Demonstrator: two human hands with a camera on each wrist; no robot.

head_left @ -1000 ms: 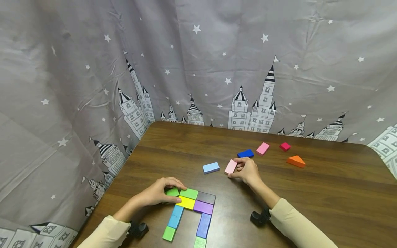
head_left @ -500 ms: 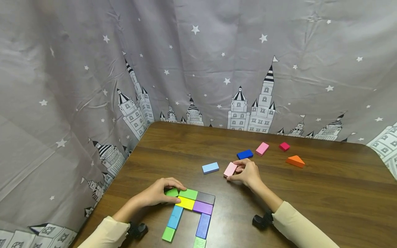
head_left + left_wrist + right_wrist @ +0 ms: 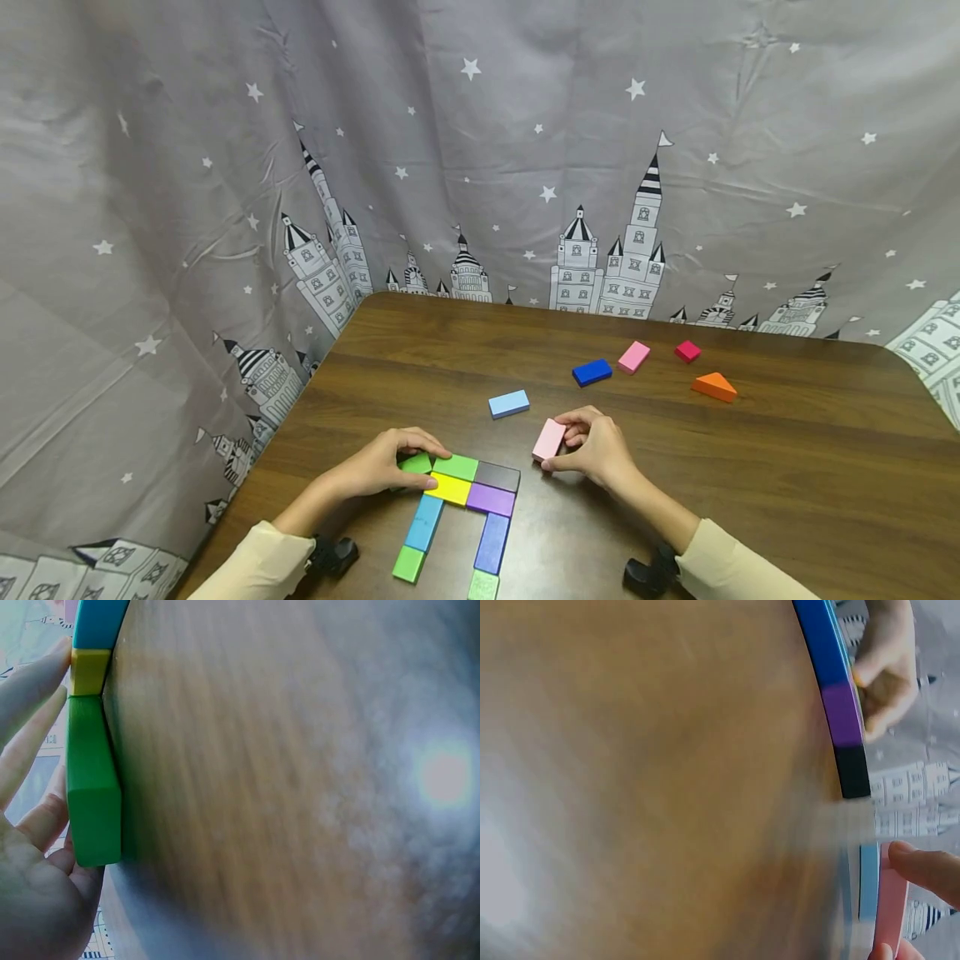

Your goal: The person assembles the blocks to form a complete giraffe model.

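Note:
Between thumb and fingertips, my right hand (image 3: pixel 602 448) pinches a light pink rectangular block (image 3: pixel 549 439), right of the arranged blocks. The same pink block (image 3: pixel 890 911) shows in the right wrist view, the thumb at one end and fingertips at the other. My left hand (image 3: pixel 381 463) rests at the arrangement's upper left corner, thumb on the yellow block (image 3: pixel 453 491), fingertips at the light green block (image 3: pixel 457 467). It partly covers a slanted green block (image 3: pixel 417 464), seen larger as a green block (image 3: pixel 91 761) in the left wrist view; its fingers are fairly straight there.
The arrangement continues with a dark grey block (image 3: pixel 498 477), a purple block (image 3: pixel 491 500) and two legs of blue and green blocks. Loose beyond lie a light blue block (image 3: pixel 509 404), a blue block (image 3: pixel 592 372), a pink block (image 3: pixel 633 357), a red block (image 3: pixel 687 351) and an orange triangle (image 3: pixel 714 386).
The right hand has drawn the light pink block toward the person and slightly left, away from the blue block. The left hand has stayed in place.

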